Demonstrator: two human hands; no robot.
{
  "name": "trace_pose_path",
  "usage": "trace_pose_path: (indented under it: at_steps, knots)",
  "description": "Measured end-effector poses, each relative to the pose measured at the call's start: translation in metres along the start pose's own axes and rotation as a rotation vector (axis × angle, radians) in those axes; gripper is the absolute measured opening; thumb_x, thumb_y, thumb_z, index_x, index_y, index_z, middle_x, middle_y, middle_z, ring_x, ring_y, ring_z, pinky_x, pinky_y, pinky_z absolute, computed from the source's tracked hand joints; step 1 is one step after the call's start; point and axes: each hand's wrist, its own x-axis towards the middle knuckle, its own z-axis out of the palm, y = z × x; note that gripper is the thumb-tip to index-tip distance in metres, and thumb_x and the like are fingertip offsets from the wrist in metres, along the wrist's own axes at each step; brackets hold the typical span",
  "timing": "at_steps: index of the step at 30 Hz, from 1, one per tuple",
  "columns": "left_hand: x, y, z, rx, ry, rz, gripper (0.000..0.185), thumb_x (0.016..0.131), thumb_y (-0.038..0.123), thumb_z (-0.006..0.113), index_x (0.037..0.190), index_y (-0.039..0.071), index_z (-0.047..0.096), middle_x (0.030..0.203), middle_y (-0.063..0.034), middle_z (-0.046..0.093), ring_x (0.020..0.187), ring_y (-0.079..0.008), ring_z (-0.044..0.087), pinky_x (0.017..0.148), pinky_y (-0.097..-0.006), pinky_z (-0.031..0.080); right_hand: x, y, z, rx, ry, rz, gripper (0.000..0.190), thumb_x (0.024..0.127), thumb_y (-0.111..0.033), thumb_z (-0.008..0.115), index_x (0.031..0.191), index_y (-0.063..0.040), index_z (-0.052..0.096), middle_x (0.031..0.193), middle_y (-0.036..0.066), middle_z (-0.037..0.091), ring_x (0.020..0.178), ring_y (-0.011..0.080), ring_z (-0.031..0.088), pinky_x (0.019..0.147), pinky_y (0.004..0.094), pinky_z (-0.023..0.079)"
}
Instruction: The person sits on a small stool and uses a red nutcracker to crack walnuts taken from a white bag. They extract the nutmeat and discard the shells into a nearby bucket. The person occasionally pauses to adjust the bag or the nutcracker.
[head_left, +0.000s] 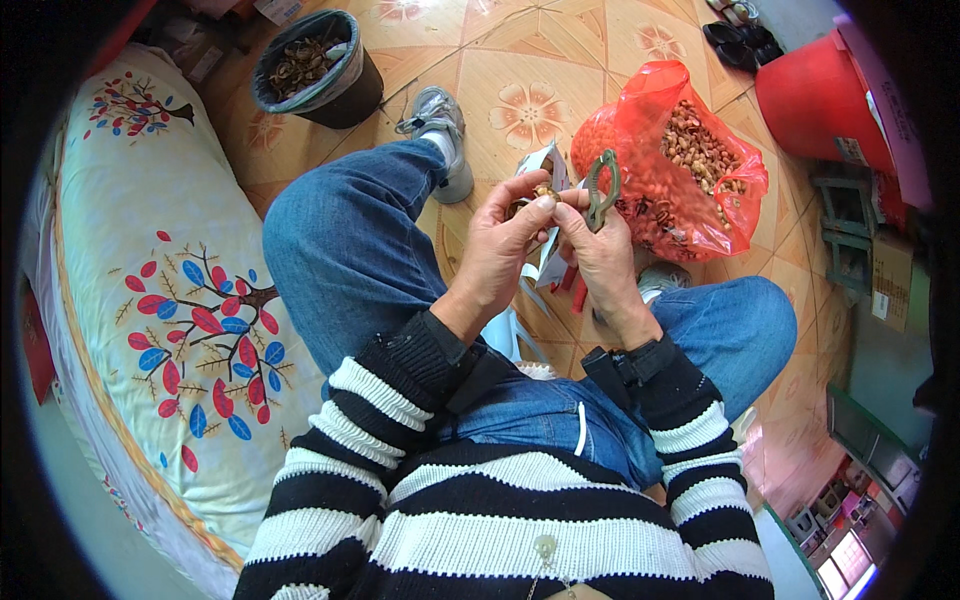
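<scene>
My left hand (501, 236) pinches a small brown nut or piece of shell (546, 193) between thumb and fingers; more brown shell shows partly hidden in its curled fingers. My right hand (606, 259) grips a grey-green hand tool (602, 187), possibly nut-sheller pliers, sticking up beyond the fingers. Its thumb tip meets the left thumb at the nut. Just beyond the right hand stands an open red plastic bag (630, 150) with many brown nuts (701, 146) inside. Below the hands, a white printed packet (553, 259) and a red object (576, 291) are partly covered.
A lined dark bin (367, 86) holding brown shells (304, 67) stands at the far left. A bed or couch with leaf-print fabric (150, 247) runs along the left. On the right are a red bucket (810, 97), grey-green stools (846, 225), a cardboard box (891, 281) and dark shoes (739, 45).
</scene>
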Motion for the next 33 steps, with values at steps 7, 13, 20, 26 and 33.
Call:
trace_pose_path:
  at_steps: [7,13,20,26,33]
  knots:
    - [0.003,-0.011,-0.004,0.149,0.053,0.057,0.020,0.092,0.015,0.058,0.106,0.001,0.053,0.086,-0.0024,0.057,0.068,-0.0059,0.051,0.060,-0.0194,0.044,-0.004,0.000,0.004,-0.012,-0.066,-0.025,0.020,0.095,-0.018,0.054,0.104,0.000,0.060,0.078,0.002,0.061,0.064,0.0054,0.055,0.054,0.0187,0.043]
    - [0.004,-0.020,-0.004,0.130,0.071,0.062,0.018,0.093,0.014,0.054,0.107,0.001,0.052,0.082,-0.0030,0.058,0.068,-0.0071,0.053,0.061,-0.0206,0.045,-0.005,0.003,0.005,0.047,-0.003,0.033,0.025,0.096,-0.021,0.049,0.107,-0.002,0.059,0.073,-0.002,0.055,0.056,0.0028,0.046,0.048,0.0177,0.036]
    - [0.006,-0.011,-0.005,-0.109,0.066,-0.100,0.024,0.092,0.013,0.051,0.111,-0.001,0.053,0.082,-0.0069,0.059,0.071,-0.0141,0.057,0.068,-0.0263,0.049,0.003,0.014,-0.007,0.341,-0.029,0.167,0.020,0.096,-0.021,0.047,0.098,-0.003,0.055,0.074,0.004,0.058,0.058,0.0075,0.051,0.046,0.0192,0.039]
    - [0.007,-0.008,-0.012,-0.291,-0.049,-0.219,0.033,0.092,0.017,0.044,0.117,-0.003,0.052,0.088,-0.0092,0.061,0.076,-0.0160,0.059,0.074,-0.0279,0.050,0.004,0.004,-0.012,0.535,-0.067,0.308,0.020,0.095,-0.018,0.046,0.105,-0.001,0.052,0.080,0.007,0.060,0.062,0.0094,0.055,0.047,0.0194,0.040]
    - [0.007,-0.007,-0.006,-0.250,0.003,-0.216,0.029,0.091,0.010,0.047,0.116,-0.005,0.050,0.093,-0.0104,0.063,0.078,-0.0159,0.061,0.074,-0.0279,0.053,0.003,0.004,-0.022,0.558,-0.038,0.320,0.024,0.094,-0.018,0.047,0.112,-0.002,0.049,0.078,0.006,0.057,0.059,0.0099,0.053,0.048,0.0223,0.039]
